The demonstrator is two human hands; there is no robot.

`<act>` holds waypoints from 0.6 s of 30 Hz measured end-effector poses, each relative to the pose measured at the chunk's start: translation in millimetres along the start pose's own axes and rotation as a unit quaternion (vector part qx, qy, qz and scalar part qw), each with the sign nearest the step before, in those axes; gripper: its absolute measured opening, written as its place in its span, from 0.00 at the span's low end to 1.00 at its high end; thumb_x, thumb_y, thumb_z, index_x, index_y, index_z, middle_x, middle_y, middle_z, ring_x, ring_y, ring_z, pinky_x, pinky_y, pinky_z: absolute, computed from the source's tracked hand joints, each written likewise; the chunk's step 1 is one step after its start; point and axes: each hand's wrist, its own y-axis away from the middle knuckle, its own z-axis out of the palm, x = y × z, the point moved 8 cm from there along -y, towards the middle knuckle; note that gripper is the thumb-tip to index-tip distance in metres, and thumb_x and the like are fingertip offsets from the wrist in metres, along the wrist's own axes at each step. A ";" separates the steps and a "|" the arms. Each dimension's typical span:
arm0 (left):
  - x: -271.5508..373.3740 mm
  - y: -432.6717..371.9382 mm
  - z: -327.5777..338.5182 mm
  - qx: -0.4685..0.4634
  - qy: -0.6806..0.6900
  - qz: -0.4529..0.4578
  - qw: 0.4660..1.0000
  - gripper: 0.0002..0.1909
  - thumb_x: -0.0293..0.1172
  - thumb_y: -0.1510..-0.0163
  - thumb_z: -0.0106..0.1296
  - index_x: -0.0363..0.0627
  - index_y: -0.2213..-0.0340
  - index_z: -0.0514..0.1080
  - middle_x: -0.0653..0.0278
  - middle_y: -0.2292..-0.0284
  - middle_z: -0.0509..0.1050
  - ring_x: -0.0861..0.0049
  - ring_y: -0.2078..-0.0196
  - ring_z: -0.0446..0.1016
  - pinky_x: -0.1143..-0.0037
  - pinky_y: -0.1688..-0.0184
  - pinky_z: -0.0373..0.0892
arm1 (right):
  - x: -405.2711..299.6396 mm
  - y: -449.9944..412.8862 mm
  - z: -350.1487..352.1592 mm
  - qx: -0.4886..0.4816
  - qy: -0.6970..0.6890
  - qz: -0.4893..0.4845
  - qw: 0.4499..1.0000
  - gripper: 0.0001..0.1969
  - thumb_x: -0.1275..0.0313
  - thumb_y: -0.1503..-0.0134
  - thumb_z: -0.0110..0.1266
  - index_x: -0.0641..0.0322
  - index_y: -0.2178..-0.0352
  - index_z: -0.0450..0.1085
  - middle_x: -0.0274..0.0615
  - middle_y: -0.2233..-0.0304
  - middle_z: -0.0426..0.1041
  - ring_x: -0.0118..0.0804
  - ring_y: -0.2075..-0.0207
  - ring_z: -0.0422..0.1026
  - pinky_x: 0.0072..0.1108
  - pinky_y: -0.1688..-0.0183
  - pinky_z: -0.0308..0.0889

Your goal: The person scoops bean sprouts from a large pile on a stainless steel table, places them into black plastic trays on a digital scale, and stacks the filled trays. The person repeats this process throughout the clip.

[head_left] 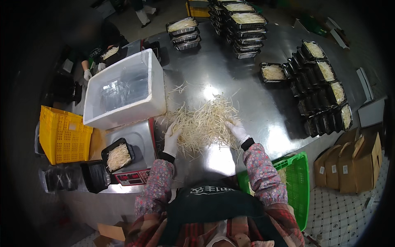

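Note:
A loose heap of bean sprouts lies on the stainless steel table in front of me. My left hand, in a white glove, touches the heap's left edge, its fingers partly in the sprouts. At the heap's right edge is my gloved right hand, with fingertips among the sprouts; whether either hand grips any cannot be told. To the left, a black plastic tray of sprouts rests on a digital scale. Black trays are nested beside it.
A white foam box stands at the left, near a yellow crate and a co-worker's gloved hand. Stacks of filled trays stand at the back, more trays at the right. A green crate and cardboard boxes are at lower right.

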 end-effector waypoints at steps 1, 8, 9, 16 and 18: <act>-1.5 -0.9 -0.5 0.007 -0.004 -0.003 1.000 0.26 0.22 0.44 0.51 0.35 0.44 0.61 0.59 0.49 0.70 0.77 0.49 0.70 0.77 0.47 0.66 | 7.6 -4.0 -2.2 0.008 0.060 -0.030 0.998 0.21 0.71 0.38 0.48 0.67 0.45 0.63 0.44 0.55 0.74 0.37 0.54 0.71 0.23 0.50 0.65; -53.0 -5.9 -53.2 0.143 -0.070 -0.067 0.985 0.35 0.30 0.44 0.54 0.35 0.39 0.51 0.58 0.49 0.68 0.75 0.50 0.68 0.78 0.47 0.64 | 27.0 -1.8 -34.2 0.175 0.164 -0.062 0.969 0.24 0.66 0.41 0.50 0.66 0.45 0.62 0.58 0.46 0.66 0.53 0.43 0.63 0.32 0.41 0.56; -70.6 -13.4 -69.7 0.173 -0.112 -0.019 0.978 0.35 0.31 0.44 0.53 0.36 0.40 0.51 0.58 0.52 0.69 0.75 0.50 0.68 0.77 0.48 0.64 | 8.8 -0.4 -10.0 0.176 0.264 -0.093 0.944 0.26 0.63 0.42 0.50 0.67 0.46 0.62 0.59 0.47 0.67 0.55 0.44 0.63 0.34 0.41 0.56; -63.7 9.1 75.7 0.015 0.094 -0.044 0.995 0.23 0.33 0.37 0.42 0.44 0.43 0.56 0.62 0.47 0.65 0.74 0.45 0.65 0.75 0.44 0.62 | -44.0 18.7 117.2 -0.049 0.334 -0.088 0.937 0.26 0.61 0.41 0.49 0.60 0.43 0.61 0.50 0.42 0.61 0.52 0.41 0.59 0.34 0.39 0.55; -18.7 52.0 98.9 -0.019 0.158 -0.019 0.987 0.26 0.33 0.36 0.39 0.48 0.39 0.49 0.63 0.44 0.61 0.72 0.43 0.64 0.71 0.44 0.63 | -86.1 28.3 118.3 -0.131 0.329 -0.161 0.921 0.26 0.61 0.41 0.48 0.56 0.42 0.61 0.47 0.40 0.60 0.50 0.40 0.58 0.33 0.39 0.55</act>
